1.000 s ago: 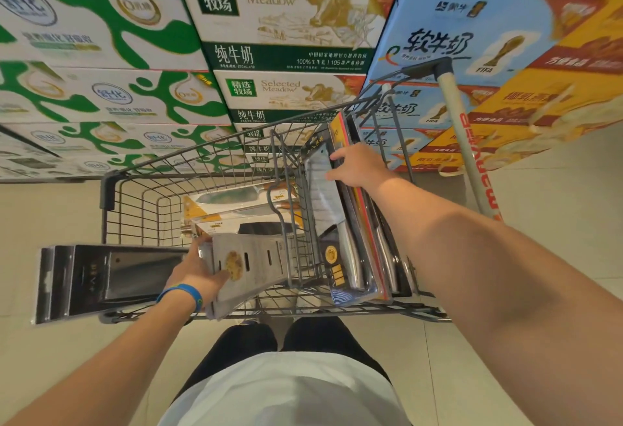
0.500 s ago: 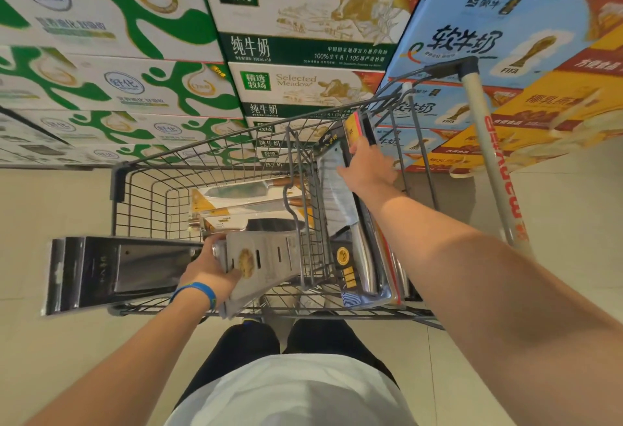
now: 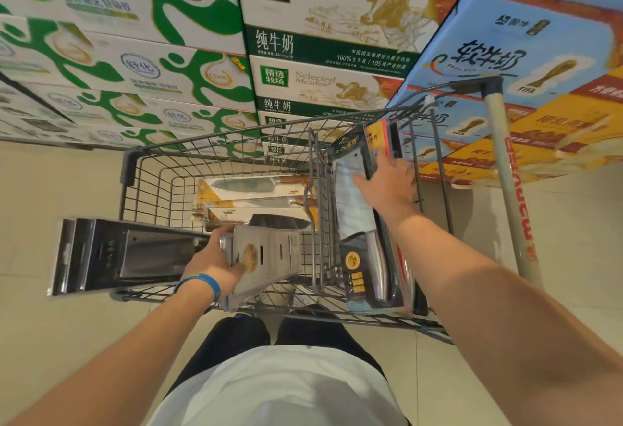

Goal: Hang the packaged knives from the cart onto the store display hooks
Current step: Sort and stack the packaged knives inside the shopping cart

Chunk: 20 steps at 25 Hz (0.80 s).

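My left hand [image 3: 215, 258], with a blue wristband, grips a stack of packaged cleavers [image 3: 135, 255] that sticks out to the left over the side of the wire cart [image 3: 215, 155]. My right hand [image 3: 387, 182] reaches into the cart's child-seat section and holds the upper part of the upright packaged knives [image 3: 362, 223] standing there. More packaged knives [image 3: 256, 199] lie flat in the main basket. No display hooks are in view.
Stacked milk cartons [image 3: 320, 37] wall off the far side of the cart, blue and yellow ones [image 3: 522, 54] at the right. The cart's handle bar [image 3: 505, 182] runs down the right side. Pale tiled floor lies left and right of me.
My right hand has slid further up the standing packages toward their top edge. My left hand keeps its grip on the stack. The view has shifted slightly.
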Each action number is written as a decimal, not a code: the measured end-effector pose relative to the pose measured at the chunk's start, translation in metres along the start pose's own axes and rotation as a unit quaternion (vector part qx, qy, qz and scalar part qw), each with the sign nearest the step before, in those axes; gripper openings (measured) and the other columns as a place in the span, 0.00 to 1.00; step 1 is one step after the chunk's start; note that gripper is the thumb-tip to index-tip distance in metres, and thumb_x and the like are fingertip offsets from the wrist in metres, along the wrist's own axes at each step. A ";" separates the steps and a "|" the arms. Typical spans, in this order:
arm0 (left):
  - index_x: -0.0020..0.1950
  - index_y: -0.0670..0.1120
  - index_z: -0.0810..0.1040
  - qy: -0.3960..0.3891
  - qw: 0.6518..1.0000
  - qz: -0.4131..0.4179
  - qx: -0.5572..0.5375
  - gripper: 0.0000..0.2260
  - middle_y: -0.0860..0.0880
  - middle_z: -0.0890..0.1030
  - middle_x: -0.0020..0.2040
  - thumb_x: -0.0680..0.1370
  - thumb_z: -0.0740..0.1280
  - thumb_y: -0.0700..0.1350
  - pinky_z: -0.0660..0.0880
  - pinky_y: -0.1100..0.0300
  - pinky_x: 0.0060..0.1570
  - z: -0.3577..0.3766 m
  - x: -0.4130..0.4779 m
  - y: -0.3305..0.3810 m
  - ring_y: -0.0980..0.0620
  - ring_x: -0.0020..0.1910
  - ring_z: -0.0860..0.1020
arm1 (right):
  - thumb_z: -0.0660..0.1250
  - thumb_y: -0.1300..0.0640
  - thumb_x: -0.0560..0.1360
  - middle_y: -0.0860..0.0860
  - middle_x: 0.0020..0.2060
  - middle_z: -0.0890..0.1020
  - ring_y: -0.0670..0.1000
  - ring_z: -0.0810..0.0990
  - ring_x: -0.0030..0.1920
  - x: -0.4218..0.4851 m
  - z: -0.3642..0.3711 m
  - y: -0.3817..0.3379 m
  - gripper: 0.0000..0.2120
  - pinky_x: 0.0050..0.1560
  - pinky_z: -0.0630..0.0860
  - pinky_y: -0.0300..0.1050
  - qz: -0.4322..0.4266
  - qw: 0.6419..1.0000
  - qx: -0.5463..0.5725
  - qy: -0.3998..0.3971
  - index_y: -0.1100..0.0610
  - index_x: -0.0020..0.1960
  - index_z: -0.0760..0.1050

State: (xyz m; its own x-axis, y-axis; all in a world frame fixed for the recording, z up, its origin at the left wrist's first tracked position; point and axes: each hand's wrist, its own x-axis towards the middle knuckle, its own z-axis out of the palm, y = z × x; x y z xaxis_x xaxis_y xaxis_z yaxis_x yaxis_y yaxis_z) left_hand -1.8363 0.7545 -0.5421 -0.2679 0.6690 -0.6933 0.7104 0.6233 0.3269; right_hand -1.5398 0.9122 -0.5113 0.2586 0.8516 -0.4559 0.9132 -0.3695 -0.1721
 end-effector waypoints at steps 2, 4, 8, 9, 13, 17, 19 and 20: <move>0.66 0.63 0.60 0.003 1.000 -0.002 0.009 0.29 0.57 0.77 0.36 0.73 0.72 0.49 0.69 0.64 0.24 0.000 0.001 0.000 0.56 0.32 0.78 | 0.65 0.39 0.80 0.61 0.78 0.60 0.68 0.60 0.75 0.011 -0.006 -0.012 0.34 0.72 0.61 0.67 0.031 0.998 0.048 -0.013 0.41 0.81 0.56; 0.68 0.63 0.60 0.001 1.000 -0.002 0.004 0.29 0.56 0.77 0.37 0.74 0.72 0.49 0.69 0.64 0.24 0.001 0.002 0.001 0.55 0.32 0.78 | 0.64 0.41 0.81 0.55 0.80 0.54 0.68 0.56 0.77 0.022 -0.010 -0.021 0.29 0.73 0.58 0.71 0.043 0.997 0.062 -0.021 0.38 0.79 0.60; 0.70 0.62 0.59 -0.002 1.000 -0.014 0.001 0.30 0.52 0.80 0.42 0.74 0.71 0.49 0.73 0.61 0.28 0.000 0.002 0.003 0.51 0.35 0.79 | 0.66 0.46 0.80 0.50 0.83 0.43 0.69 0.44 0.79 0.049 -0.012 -0.042 0.26 0.74 0.51 0.74 0.080 0.994 0.045 -0.064 0.49 0.76 0.68; 0.70 0.62 0.59 -0.003 1.000 -0.015 0.002 0.30 0.51 0.80 0.43 0.75 0.71 0.49 0.74 0.60 0.29 0.000 0.002 0.003 0.51 0.36 0.80 | 0.66 0.45 0.80 0.50 0.83 0.42 0.69 0.42 0.80 0.056 -0.013 -0.048 0.27 0.75 0.50 0.74 0.097 0.992 0.046 -0.066 0.52 0.76 0.68; 0.70 0.60 0.60 -0.005 1.000 -0.016 0.000 0.29 0.50 0.80 0.45 0.75 0.71 0.48 0.76 0.59 0.31 0.000 0.002 0.005 0.50 0.38 0.80 | 0.67 0.43 0.80 0.52 0.83 0.42 0.65 0.41 0.81 0.074 -0.009 -0.056 0.33 0.75 0.48 0.72 0.108 0.992 0.016 -0.066 0.54 0.80 0.63; 0.71 0.59 0.60 -0.010 1.000 -0.023 0.002 0.29 0.50 0.80 0.45 0.75 0.71 0.47 0.73 0.60 0.29 -0.002 0.001 0.006 0.51 0.37 0.79 | 0.69 0.43 0.79 0.53 0.81 0.53 0.67 0.58 0.76 0.074 -0.008 -0.047 0.33 0.68 0.67 0.70 0.111 0.994 0.001 -0.018 0.58 0.77 0.66; 0.71 0.59 0.60 -0.007 1.000 -0.025 0.006 0.29 0.50 0.80 0.44 0.75 0.71 0.47 0.73 0.60 0.29 -0.001 0.000 0.006 0.51 0.36 0.79 | 0.70 0.45 0.79 0.52 0.80 0.54 0.66 0.62 0.75 0.070 -0.008 -0.046 0.32 0.65 0.70 0.69 0.113 0.994 -0.004 -0.003 0.60 0.76 0.66; 0.72 0.59 0.59 -0.006 1.000 -0.023 0.007 0.30 0.50 0.80 0.44 0.75 0.70 0.47 0.74 0.59 0.29 -0.001 -0.001 0.006 0.51 0.36 0.79 | 0.69 0.47 0.80 0.53 0.80 0.54 0.66 0.62 0.75 0.069 -0.010 -0.045 0.31 0.65 0.71 0.67 0.112 0.994 -0.019 -0.005 0.61 0.76 0.66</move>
State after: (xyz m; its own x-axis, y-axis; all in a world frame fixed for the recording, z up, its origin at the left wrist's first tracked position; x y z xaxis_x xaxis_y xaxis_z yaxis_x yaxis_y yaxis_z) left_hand -1.8326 0.7585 -0.5386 -0.2928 0.6339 -0.7159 0.7064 0.6480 0.2849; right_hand -1.5600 0.9916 -0.5269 0.4538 0.7463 -0.4869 0.8446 -0.5345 -0.0321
